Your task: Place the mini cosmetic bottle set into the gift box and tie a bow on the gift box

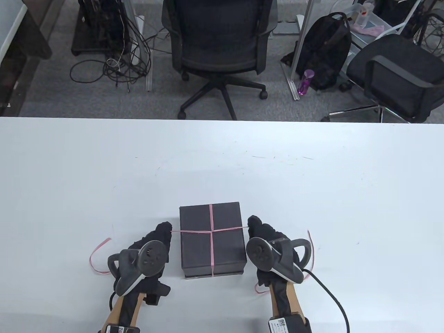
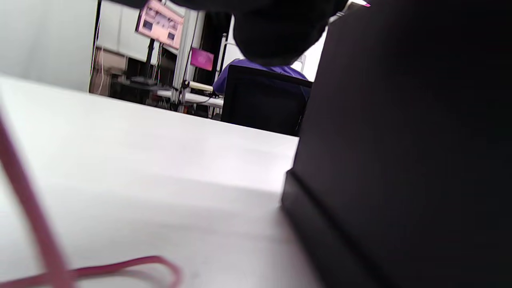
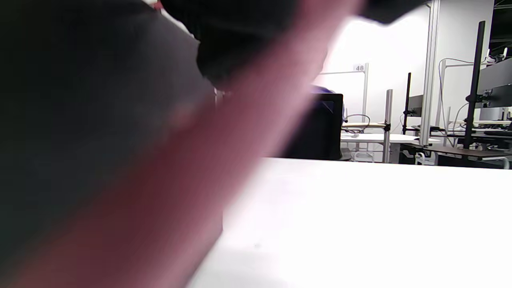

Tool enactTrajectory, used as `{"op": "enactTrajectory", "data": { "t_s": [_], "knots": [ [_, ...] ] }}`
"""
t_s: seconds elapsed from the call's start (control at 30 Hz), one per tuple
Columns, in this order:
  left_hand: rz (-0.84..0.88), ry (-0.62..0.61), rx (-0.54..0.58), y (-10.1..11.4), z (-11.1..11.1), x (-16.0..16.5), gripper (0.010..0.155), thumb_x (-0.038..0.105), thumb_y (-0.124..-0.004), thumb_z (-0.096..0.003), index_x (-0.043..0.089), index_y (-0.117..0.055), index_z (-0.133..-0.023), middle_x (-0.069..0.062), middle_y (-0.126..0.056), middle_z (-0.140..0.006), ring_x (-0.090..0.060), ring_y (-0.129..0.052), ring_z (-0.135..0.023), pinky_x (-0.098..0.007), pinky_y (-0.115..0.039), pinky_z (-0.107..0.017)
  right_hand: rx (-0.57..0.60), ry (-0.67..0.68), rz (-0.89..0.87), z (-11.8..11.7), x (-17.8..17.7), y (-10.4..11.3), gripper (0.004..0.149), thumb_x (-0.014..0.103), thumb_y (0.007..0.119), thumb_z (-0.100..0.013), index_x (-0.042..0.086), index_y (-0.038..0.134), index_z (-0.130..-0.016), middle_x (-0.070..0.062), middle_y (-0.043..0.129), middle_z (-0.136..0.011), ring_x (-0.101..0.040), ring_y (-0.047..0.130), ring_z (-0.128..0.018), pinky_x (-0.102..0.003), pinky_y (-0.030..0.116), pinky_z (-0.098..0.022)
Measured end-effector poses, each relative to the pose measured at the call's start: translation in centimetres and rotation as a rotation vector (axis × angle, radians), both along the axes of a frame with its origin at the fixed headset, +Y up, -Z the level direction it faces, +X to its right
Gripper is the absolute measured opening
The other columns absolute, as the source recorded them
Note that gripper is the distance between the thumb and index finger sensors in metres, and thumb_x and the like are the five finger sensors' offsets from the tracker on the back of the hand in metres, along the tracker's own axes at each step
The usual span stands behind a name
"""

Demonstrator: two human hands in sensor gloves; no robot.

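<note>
On the white bench (image 1: 312, 194), the black gift box (image 1: 211, 239) is sitting between both hands; the left hand (image 1: 152, 248) and right hand (image 1: 267, 237) are each pinching the pink ribbon (image 1: 211, 230) tight.

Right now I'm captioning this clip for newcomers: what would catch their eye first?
The dark gift box near the table's front edge, crossed by a thin pink ribbon. Either side, the left hand and right hand pull the ribbon's ends taut, loose tails curling on the table behind each.
</note>
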State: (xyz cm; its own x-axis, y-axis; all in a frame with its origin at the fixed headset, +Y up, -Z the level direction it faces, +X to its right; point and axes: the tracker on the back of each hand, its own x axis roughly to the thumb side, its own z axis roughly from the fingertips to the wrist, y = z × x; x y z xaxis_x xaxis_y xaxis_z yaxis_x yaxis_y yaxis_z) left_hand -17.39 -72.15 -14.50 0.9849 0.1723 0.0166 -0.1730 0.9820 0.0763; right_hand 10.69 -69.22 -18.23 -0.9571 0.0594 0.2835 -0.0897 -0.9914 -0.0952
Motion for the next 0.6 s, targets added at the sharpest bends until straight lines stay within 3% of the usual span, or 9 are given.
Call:
{"op": "enactTrajectory", "data": {
  "t_s": [0.3, 0.6],
  "knots": [
    [0.004, -0.01, -0.077, -2.7, -0.2, 1.6, 0.044, 0.04, -0.056, -0.0591, 0.024, -0.068, -0.098, 0.012, -0.091, -0.053, -0.003, -0.085, -0.015, -0.028, -0.085, -0.015, -0.145, -0.005, -0.006, -1.6, -0.3, -4.1, 0.045, 0.023, 0.058, -0.059, 0.005, 0.066, -0.099, -0.008, 0.092, -0.05, -0.007, 0.085, -0.015, -0.026, 0.082, -0.01],
    [0.225, 0.027, -0.266, -4.8, -0.8, 1.8, 0.044, 0.037, -0.054, -0.0611, 0.022, -0.064, -0.101, 0.011, -0.09, -0.056, -0.002, -0.086, -0.015, -0.027, -0.086, -0.016, -0.32, 0.009, -0.142, -2.3, -0.7, -7.0, 0.046, 0.022, 0.057, -0.06, 0.004, 0.063, -0.101, -0.011, 0.092, -0.053, -0.007, 0.085, -0.016, -0.026, 0.083, -0.011]
  ]
}}
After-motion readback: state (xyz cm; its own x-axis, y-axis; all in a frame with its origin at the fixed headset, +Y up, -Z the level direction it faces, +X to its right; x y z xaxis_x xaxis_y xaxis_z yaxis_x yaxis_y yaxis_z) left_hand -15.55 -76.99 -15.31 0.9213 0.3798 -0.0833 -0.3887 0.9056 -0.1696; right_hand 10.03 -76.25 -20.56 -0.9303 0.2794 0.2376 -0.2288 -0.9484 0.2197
